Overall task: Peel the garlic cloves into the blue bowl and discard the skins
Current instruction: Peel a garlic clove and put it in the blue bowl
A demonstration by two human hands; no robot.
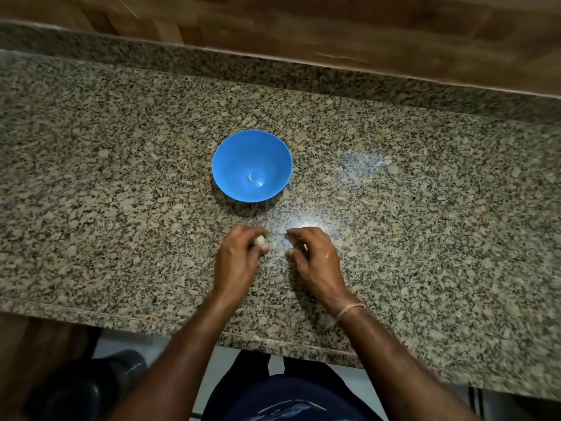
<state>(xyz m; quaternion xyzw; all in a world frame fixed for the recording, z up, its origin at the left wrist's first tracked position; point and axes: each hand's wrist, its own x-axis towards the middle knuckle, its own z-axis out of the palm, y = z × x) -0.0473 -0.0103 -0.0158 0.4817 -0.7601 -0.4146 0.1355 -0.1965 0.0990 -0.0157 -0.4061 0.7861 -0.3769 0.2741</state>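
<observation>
A blue bowl (233, 159) stands on the granite counter (425, 208), with one small pale garlic clove (250, 177) lying at its bottom. Just in front of the bowl, my left hand (239, 262) pinches a pale garlic piece (260, 240) between thumb and fingertips. My right hand (315, 256) hovers a little to the right of it, fingers curled and apart; I cannot make out anything in it. The two hands do not touch.
A wooden wall panel (334, 31) runs along the back of the counter. The counter's front edge (121, 314) crosses the lower view. Below it are the floor, a dark round object (91, 387) at the lower left, and my dark trousers (288, 399).
</observation>
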